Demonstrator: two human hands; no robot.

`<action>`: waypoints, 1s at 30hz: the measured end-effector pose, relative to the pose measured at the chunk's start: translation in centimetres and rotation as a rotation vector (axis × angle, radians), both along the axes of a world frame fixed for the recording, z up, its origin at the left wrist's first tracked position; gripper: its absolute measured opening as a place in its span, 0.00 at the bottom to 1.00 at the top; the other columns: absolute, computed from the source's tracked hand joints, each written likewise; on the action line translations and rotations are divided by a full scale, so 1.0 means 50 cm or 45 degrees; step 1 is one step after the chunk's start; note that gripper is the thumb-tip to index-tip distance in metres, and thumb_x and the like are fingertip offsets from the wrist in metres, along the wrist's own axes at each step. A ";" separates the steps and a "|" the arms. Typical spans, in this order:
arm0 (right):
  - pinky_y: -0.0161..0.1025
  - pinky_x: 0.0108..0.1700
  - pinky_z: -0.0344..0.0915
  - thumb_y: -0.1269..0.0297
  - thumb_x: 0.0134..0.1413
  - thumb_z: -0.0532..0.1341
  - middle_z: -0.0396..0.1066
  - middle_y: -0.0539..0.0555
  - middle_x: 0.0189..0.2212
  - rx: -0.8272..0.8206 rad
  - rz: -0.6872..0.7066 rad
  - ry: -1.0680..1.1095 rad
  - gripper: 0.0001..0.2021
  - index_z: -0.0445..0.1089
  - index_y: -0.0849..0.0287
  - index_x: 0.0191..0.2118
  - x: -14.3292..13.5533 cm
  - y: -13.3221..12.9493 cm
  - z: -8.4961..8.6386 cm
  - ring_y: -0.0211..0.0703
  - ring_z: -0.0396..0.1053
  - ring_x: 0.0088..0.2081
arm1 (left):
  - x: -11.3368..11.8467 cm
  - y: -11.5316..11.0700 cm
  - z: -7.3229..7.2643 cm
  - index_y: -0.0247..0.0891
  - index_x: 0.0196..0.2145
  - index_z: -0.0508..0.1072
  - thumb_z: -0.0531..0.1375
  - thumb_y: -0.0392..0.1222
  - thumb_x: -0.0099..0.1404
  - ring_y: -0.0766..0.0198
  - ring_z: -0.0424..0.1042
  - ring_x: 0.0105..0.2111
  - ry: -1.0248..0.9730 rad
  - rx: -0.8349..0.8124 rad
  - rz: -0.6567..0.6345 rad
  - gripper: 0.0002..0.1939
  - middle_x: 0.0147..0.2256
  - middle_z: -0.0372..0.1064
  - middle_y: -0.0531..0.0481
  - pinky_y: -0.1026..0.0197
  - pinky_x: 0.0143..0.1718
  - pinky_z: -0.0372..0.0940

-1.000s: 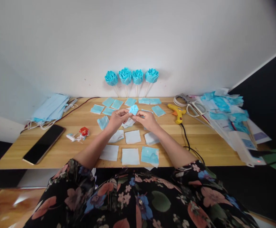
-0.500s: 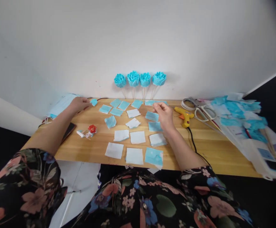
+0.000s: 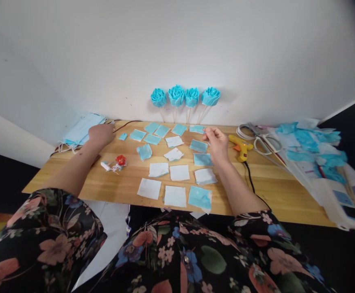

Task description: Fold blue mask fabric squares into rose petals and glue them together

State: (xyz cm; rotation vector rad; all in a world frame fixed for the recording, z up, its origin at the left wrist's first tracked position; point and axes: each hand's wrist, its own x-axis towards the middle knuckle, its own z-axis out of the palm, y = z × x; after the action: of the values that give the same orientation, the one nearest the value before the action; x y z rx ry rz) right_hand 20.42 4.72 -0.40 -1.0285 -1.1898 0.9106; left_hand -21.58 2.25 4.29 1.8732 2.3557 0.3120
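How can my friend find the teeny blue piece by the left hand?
Find the wooden table against the wall, then the pile of masks at its far left. Just right of the left hand, near those masks, lies the little blue piece. It is much smaller than the flat blue pieces on its right.

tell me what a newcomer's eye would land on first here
Probably the four bright blue stemmed flowers, against the wall at the back of the table. Next, perhaps the yellow glue gun, just right of the right hand, and the small red item on the left side.
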 end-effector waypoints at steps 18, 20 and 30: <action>0.36 0.35 0.65 0.48 0.51 0.65 0.66 0.46 0.20 -0.039 0.041 0.027 0.16 0.72 0.57 0.30 -0.014 -0.006 -0.006 0.36 0.64 0.25 | 0.255 0.009 -0.058 0.39 0.41 0.79 0.58 0.42 0.60 0.48 0.74 0.41 0.261 -0.067 -0.596 0.13 0.43 0.77 0.38 0.56 0.39 0.60; 0.36 0.35 0.65 0.47 0.51 0.65 0.66 0.46 0.20 -0.043 0.039 0.015 0.16 0.72 0.57 0.31 -0.013 -0.007 -0.005 0.36 0.64 0.25 | 0.258 0.017 -0.069 0.38 0.39 0.79 0.58 0.38 0.59 0.48 0.74 0.43 0.266 -0.080 -0.597 0.12 0.42 0.77 0.38 0.56 0.41 0.60; 0.37 0.36 0.66 0.47 0.51 0.65 0.69 0.47 0.22 -0.069 0.094 0.063 0.16 0.74 0.57 0.31 -0.014 -0.010 -0.001 0.37 0.66 0.27 | 0.255 0.021 0.007 0.37 0.28 0.73 0.65 0.42 0.53 0.63 0.72 0.29 -1.487 0.350 -0.196 0.07 0.27 0.72 0.51 0.61 0.37 0.65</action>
State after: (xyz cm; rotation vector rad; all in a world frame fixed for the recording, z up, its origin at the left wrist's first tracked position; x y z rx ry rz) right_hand 19.71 4.22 -0.47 -1.0047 -1.1735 1.0256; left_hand -8.81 3.32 4.65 1.3035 1.3893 1.3146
